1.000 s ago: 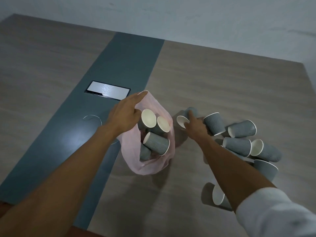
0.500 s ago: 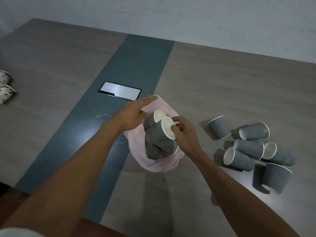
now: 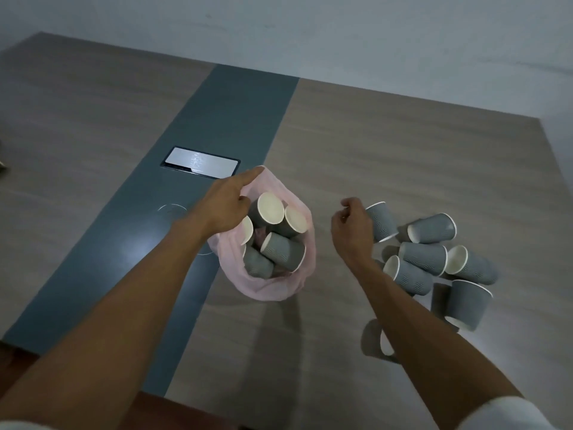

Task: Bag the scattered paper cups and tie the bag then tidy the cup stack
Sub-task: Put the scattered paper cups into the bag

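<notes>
The pink bag [image 3: 273,287] stands on the desk [image 3: 403,150] w/ its mouth open upward, several grey cups inside. The left hand [image 3: 223,206] holds the bag rim at the far-left side; thumb & fingers seem to pinch the plastic, index finger stretched along the edge. The right hand [image 3: 352,231] is above the desk between the bag and the loose cups, fingers loosely curled, nothing in the grip.

The relation that matters: the nearest cup [image 3: 383,221] is just right of the right hand, almost touching the knuckles. It stands upside down, its long axis about vertical, leaning a little. So this cup is on the far side of the hand from the bag. The right hand is clearly the nearer one; the left is busy w/ the bag.

Behind it lies the pile of cups [image 3: 434,262], approx. six, most on their sides w/ mouths pointing left or toward the bag. One more cup [image 3: 379,339] lies near the right forearm, partly hidden.

I judge the next move is a short reach to the right, then a carry back left to the bag.
</notes>
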Motion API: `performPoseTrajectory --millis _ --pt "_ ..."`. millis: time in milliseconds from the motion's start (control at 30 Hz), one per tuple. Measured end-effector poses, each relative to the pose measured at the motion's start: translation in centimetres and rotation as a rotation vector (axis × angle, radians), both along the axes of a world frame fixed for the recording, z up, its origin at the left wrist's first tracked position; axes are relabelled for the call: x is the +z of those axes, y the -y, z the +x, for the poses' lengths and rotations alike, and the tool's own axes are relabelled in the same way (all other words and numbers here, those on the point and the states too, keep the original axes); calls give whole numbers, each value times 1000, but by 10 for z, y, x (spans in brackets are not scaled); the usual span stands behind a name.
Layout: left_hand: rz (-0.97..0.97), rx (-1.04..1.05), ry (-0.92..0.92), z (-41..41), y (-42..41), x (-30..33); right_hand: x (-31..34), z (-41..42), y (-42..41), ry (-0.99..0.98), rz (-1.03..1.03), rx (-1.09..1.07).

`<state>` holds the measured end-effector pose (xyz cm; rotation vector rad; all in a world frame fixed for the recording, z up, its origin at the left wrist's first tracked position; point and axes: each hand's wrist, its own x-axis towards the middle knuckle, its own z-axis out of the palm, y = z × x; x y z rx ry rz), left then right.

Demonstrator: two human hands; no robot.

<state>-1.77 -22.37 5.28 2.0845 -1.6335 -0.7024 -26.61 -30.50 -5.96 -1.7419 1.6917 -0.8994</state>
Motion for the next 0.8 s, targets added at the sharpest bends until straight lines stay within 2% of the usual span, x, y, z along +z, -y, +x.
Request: performPoseTrajectory --millis 100,167,333,467,533,567,633,700,800 --pt "-21 7 16 -5 2 -6 -20 -44 37 -379 83 16" --pt "-41 9 29 -9 5 -11 -28 -63 57 -529 172 35" --pt "-77 1 59 -16 9 -20 -44 -85 88 -646 371 143" --pt "-93 -8 57 -16 9 -22 -55 -85 80 -780 177 189" --pt "-89 -11 46 -14 8 -22 -50 -74 71 -736 52 206" --pt "-86 -12 43 -13 8 -22 -43 -66 66 -644 -8 193" --pt "-80 -11 52 -12 8 -20 -24 -48 47 -316 -130 185" --pt "-73 -12 59 -11 7 -18 -5 -29 19 -25 -260 293" --pt "-61 -16 42 -10 4 -16 1 -1 -26 72 -358 532"
